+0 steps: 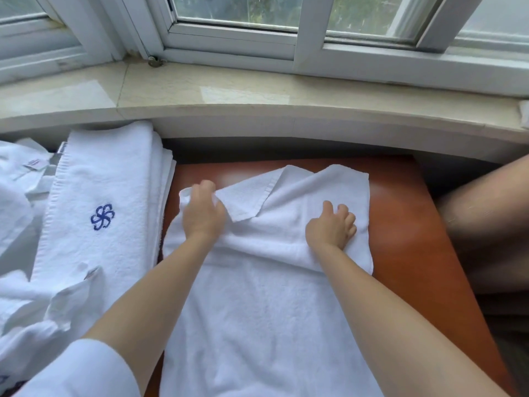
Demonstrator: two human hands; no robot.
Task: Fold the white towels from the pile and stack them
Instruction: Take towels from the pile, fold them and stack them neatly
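One white towel point(266, 310) lies at frame centre on the table point(406, 224), soft, limp and light. Left hand point(203, 213) grip pinches its upper-left corner; right hand point(332, 227) presses flat, grip released. Take hold at corners and hems.

Two hands point(266, 222); one spread towel point(266, 310); one folded stack point(106, 202).

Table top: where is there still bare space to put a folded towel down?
The brown table is bare right of the towel being folded, and in a thin strip behind it. The left is crowded: a folded stack with a blue logo and loose towels.
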